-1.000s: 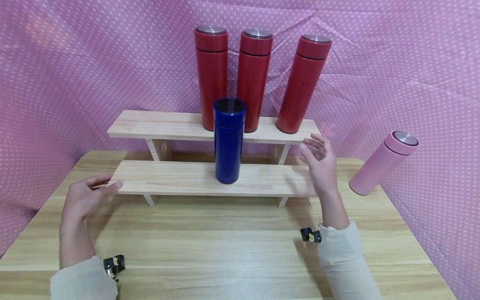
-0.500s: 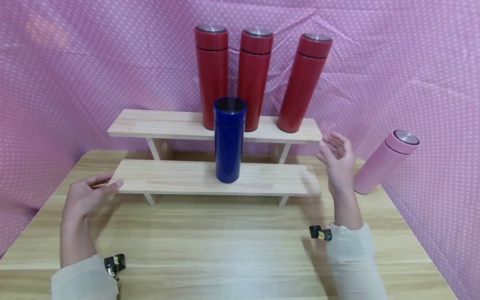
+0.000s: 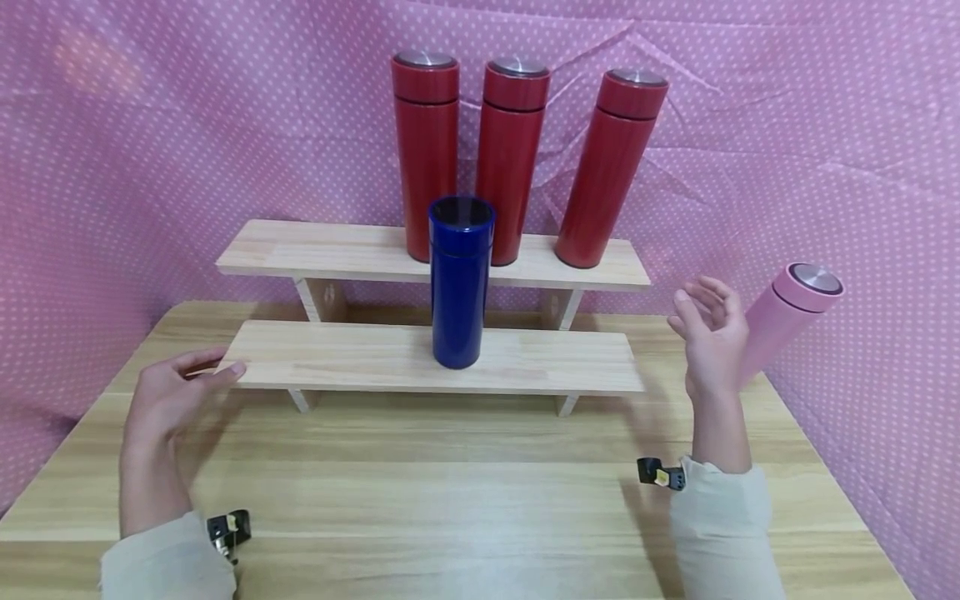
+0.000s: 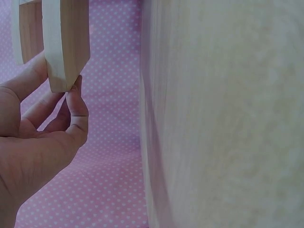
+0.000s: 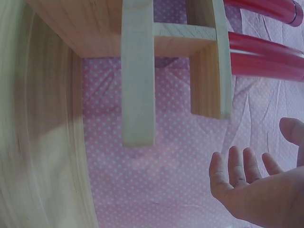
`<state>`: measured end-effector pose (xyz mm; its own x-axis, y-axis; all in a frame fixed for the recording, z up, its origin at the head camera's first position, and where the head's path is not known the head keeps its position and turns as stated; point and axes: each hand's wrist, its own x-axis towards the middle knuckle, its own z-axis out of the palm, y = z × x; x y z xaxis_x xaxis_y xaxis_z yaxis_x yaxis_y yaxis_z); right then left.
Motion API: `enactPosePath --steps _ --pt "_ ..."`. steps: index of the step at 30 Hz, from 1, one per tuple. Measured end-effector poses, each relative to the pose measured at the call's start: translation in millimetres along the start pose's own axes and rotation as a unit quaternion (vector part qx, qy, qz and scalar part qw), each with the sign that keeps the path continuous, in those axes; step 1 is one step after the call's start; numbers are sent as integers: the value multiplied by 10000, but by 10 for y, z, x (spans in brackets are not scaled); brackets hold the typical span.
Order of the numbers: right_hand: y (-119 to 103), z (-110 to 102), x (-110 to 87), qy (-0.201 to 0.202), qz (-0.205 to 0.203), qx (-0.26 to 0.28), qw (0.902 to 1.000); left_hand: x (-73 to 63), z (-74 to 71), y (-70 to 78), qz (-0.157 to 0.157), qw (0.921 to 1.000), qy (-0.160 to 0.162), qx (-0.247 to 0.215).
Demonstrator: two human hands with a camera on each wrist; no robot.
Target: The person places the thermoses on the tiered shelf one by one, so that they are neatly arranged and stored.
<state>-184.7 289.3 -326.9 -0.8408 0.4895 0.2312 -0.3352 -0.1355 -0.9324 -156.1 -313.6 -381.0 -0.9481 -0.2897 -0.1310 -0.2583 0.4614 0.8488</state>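
My left hand [image 3: 167, 398] grips the left end of the lower shelf board [image 3: 352, 357] of a two-step wooden stand. In the left wrist view the thumb lies on one face of the board end [image 4: 56, 52] and the fingers on the other. A dark blue thermos [image 3: 459, 300] stands upright on this lower board, right of its middle. My right hand [image 3: 714, 346] is raised with nothing in it, fingers relaxed, to the right of the stand. Behind that hand, partly covered by it, a pink thermos [image 3: 797, 321] stands on the table.
Three red thermoses, left [image 3: 426, 158], middle [image 3: 513, 158] and right [image 3: 611, 175], stand on the upper shelf board [image 3: 315, 250]. A pink dotted cloth [image 3: 187, 125] hangs behind the wooden table [image 3: 420, 517]. Small black cameras sit at both sleeves.
My right hand has moved rightward, away from the right end of the stand, and now overlaps the pink thermos in the head view. The left hand has stayed on the lower board.
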Motion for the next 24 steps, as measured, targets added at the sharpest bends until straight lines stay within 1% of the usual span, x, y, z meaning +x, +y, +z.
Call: enactPosePath --steps 5,10,13,19,24 --pt "-57 -105 22 216 -7 71 9997 5 6 7 -39 10000 -2 28" --pt "-117 -223 38 443 121 337 9984 2 5 25 -174 9998 -78 111" --pt "-145 -291 43 565 142 447 9973 -2 3 29 -201 9996 -104 138" --pt "-168 -426 67 836 190 621 9944 -2 -1 9 -103 9998 -14 153" --pt "-176 -516 91 1098 237 817 9903 6 -15 -2 -22 9999 -27 97"
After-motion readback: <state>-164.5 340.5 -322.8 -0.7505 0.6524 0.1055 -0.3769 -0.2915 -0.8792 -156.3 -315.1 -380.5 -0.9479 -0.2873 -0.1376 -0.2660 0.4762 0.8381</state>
